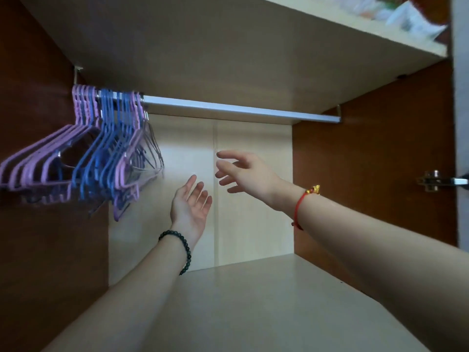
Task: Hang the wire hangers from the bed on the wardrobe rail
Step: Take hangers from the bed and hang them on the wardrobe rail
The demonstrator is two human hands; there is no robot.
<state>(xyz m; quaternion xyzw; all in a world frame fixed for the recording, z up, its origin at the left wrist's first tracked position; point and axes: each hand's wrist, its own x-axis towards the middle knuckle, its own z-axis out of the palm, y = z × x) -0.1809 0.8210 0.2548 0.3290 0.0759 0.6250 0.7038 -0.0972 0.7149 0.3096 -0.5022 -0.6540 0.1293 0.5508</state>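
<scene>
- Wire hangers [83, 158]: a bunch in purple and blue, plus a few thin grey ones, all hooked on the wardrobe rail [228, 109], packed together at its left end against the brown side wall; the lower bars fan out to the left and down.
- Rail: silver bar running left to right under the upper shelf [330, 26]; bare from the hangers to its right bracket.
- Left hand [190, 207]: raised inside the wardrobe, palm turned up and to the right, fingers [200, 190] loosely spread, holding nothing; just right of and below the hangers, not touching them. Black bead bracelet [182, 247] on the wrist.
- Right hand [248, 174]: higher up and a little right of the left hand, reaching towards the hangers, fingers spread and slightly curled, empty; apart from hangers and rail. Red cord bracelet [300, 204] with a gold charm on the wrist.
- The two hands are near each other, not touching.
- Below the arms: pale lower shelf [253, 301], bare where visible.
- Upper shelf: blurred white items at the top right, cannot tell what.
- Metal door hinge [434, 181] on the right wall.
</scene>
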